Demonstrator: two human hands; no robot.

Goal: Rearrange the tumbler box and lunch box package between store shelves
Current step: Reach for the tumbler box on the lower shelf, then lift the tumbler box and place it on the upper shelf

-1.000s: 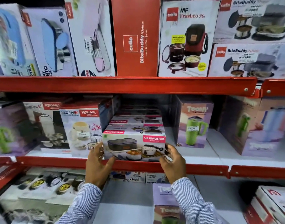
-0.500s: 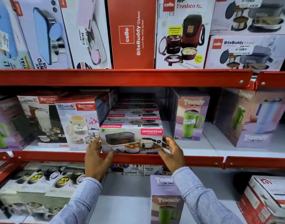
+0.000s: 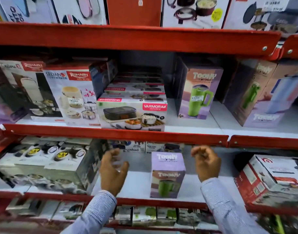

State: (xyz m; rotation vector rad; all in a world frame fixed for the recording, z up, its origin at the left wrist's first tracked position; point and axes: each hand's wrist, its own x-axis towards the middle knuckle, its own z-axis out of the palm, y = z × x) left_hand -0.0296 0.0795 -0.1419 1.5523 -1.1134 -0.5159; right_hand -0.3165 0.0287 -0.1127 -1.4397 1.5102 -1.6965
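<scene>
The Varmora lunch box package (image 3: 132,115) rests at the front of the middle shelf, ahead of more boxes of the same kind. A purple Toony tumbler box (image 3: 167,174) with a green mug picture stands upright on the lower shelf. My left hand (image 3: 112,171) hovers left of that tumbler box, fingers curled and apart, holding nothing. On the other side of the tumbler box, a bit higher, is my right hand (image 3: 206,162), also empty with loosely bent fingers. Neither hand touches a box.
Red shelf rails (image 3: 111,133) run across the view. Another Toony tumbler box (image 3: 199,93) and two more further right stand on the middle shelf. Rishabh lunch boxes (image 3: 72,95) fill the left. A large steel-container box (image 3: 41,169) and a red-and-white box (image 3: 273,179) flank the lower shelf.
Both hands let go of the Varmora lunch box package and dropped from the middle shelf to the lower shelf, on either side of the tumbler box. The view tilted downward.
</scene>
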